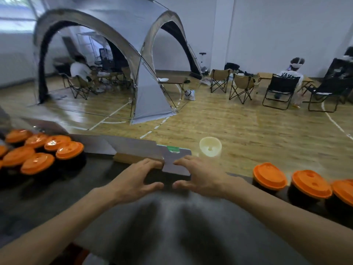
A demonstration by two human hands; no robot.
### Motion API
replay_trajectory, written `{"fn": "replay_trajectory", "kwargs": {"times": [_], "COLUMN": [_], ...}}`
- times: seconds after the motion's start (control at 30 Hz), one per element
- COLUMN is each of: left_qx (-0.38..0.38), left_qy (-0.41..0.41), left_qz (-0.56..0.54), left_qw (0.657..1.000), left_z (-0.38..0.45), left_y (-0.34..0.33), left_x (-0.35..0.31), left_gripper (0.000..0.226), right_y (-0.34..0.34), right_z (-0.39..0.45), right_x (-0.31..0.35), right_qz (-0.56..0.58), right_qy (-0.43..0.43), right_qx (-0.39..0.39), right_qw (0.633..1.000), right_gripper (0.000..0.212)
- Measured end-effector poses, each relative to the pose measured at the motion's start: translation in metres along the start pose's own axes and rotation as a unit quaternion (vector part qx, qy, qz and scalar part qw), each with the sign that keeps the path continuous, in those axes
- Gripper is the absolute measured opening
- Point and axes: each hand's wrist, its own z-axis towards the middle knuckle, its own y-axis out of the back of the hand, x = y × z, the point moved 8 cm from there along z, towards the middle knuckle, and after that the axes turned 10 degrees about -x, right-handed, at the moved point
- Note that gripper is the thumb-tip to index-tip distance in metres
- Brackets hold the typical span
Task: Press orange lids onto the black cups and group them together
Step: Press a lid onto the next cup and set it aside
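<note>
Several black cups with orange lids (38,163) stand packed together at the table's far left. Three more lidded black cups (269,176) stand in a row at the right edge. My left hand (137,178) and my right hand (198,176) hover over the middle of the dark table (47,203), fingers spread and curved toward each other. Neither hand holds anything. The frame is blurred.
A cardboard box flap with a green label (172,150) lies at the table's far edge, just beyond my fingers. A cream cylinder (210,149) stands to its right. Beyond are a wooden floor, a grey tent, folding chairs and seated people.
</note>
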Motion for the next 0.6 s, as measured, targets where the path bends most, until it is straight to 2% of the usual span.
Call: {"fn": "replay_trajectory", "kwargs": {"times": [0.17, 0.33, 0.47, 0.6], "left_qx": [-0.041, -0.126, -0.181, -0.156], "left_qy": [0.076, 0.139, 0.213, 0.278], "left_qz": [0.019, 0.095, 0.18, 0.216], "left_qw": [0.996, 0.978, 0.943, 0.923], "left_z": [-0.056, -0.096, -0.126, -0.145], "left_y": [0.053, 0.123, 0.168, 0.172], "left_x": [0.111, 0.218, 0.288, 0.346], "left_gripper": [0.09, 0.071, 0.075, 0.091], "right_y": [-0.062, -0.113, -0.145, -0.175], "right_z": [0.092, 0.183, 0.237, 0.27], "right_x": [0.093, 0.174, 0.231, 0.274], "right_qz": [0.015, 0.014, 0.031, 0.028], "right_qy": [0.045, 0.05, 0.054, 0.059], "right_qx": [0.028, 0.045, 0.051, 0.05], "right_qw": [0.998, 0.998, 0.997, 0.997], "right_gripper": [0.061, 0.069, 0.056, 0.043]}}
